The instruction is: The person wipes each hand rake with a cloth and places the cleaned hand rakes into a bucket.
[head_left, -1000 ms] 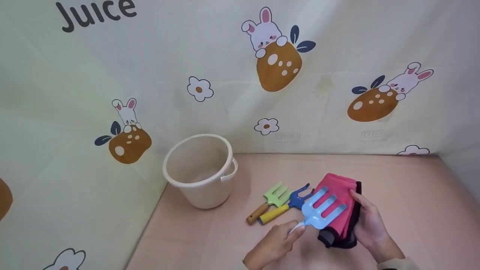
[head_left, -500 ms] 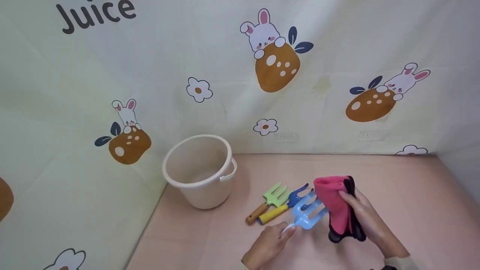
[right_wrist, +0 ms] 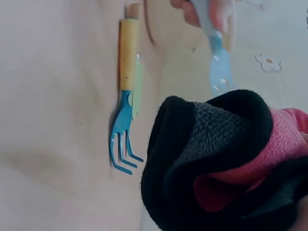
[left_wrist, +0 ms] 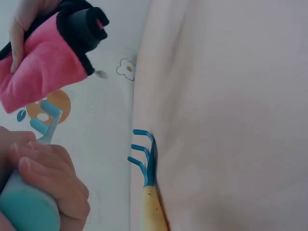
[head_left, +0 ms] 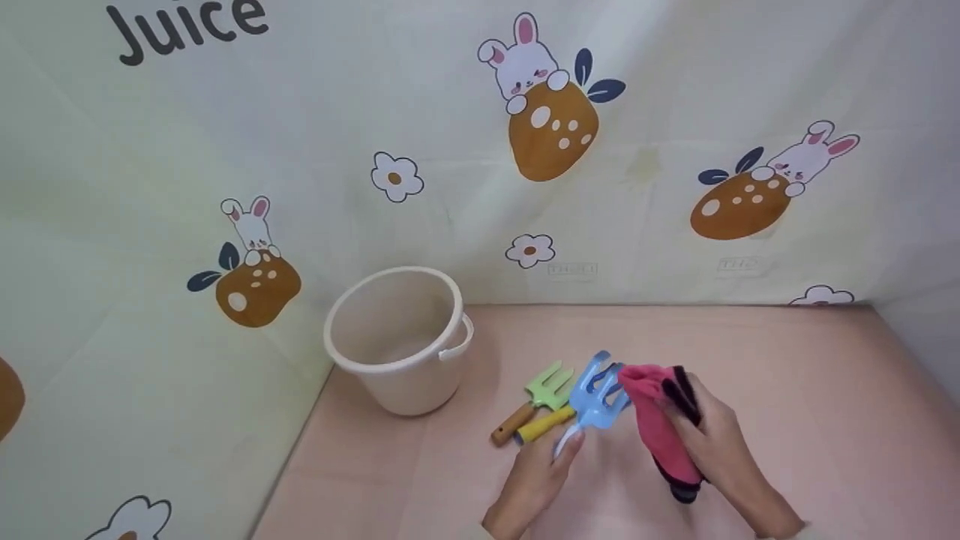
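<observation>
My left hand (head_left: 532, 476) grips the pale handle of a light blue hand fork (head_left: 589, 401), its tines pointing up and away. In the left wrist view the fingers (left_wrist: 53, 178) curl round that handle, which has a teal end. My right hand (head_left: 716, 435) holds a folded pink cloth (head_left: 660, 427) with black edging and a dark grey side, just right of the fork's tines. In the right wrist view the bunched cloth (right_wrist: 216, 130) hides most of that hand. Whether cloth and tines touch I cannot tell.
On the pink-covered table (head_left: 787, 390) lie a green hand fork (head_left: 551, 386) with a brown handle and a blue hand rake (right_wrist: 124, 113) with a yellow handle, side by side. A cream bucket (head_left: 412, 382) stands to their left. Behind hangs a printed curtain (head_left: 645, 225).
The fork has moved left and turned more upright, now over the blue rake's head. The cloth has left the front of the tines, shifted slightly left and been bunched narrower in my right hand.
</observation>
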Demonstrator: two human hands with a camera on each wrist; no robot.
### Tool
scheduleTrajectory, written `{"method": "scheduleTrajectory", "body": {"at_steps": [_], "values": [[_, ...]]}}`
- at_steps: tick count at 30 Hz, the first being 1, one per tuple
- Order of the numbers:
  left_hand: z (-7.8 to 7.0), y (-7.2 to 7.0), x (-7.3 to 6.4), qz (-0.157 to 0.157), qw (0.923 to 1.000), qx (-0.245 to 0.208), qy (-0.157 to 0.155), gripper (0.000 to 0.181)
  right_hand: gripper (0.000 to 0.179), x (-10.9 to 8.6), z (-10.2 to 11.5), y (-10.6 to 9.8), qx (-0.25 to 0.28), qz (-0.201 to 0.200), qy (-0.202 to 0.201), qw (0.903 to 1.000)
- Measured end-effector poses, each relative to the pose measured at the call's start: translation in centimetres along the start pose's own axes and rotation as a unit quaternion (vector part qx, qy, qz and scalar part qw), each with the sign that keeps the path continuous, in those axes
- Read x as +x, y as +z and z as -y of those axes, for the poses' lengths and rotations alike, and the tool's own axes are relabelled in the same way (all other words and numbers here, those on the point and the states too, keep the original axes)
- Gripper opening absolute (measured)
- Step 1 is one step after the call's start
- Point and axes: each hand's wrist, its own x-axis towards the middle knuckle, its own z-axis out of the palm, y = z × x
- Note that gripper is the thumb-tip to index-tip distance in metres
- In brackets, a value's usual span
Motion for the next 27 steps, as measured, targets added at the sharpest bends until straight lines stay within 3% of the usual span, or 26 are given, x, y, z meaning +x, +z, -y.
{"method": "scheduleTrajectory", "body": {"at_steps": [4,9,14,18,27], "values": [[-0.4,0.2,-0.1,-0.026,0.9992,0.030,0.012,0.053,0.025,-0.9,0.5,1.4,-0.037,0.007,-0.036,0.9987],[-0.9,0.5,-0.1,-0.030,0.9987,0.039,0.012,0.058,0.032,-1.6,0.9,2.7,-0.046,0.036,-0.033,0.9978],[-1.1,0.8,-0.4,-0.044,0.9966,0.048,0.050,0.051,0.033,-1.6,0.9,3.8,-0.064,0.036,-0.036,0.9967],[-1.2,1.1,-0.5,-0.032,0.9976,0.030,0.054,0.043,0.031,-1.3,1.0,4.4,-0.082,0.027,-0.034,0.9957],[-1.3,1.6,-0.7,-0.025,0.9988,-0.037,0.020,0.034,0.027,-0.5,1.6,5.0,-0.126,0.017,-0.029,0.9915]]}}
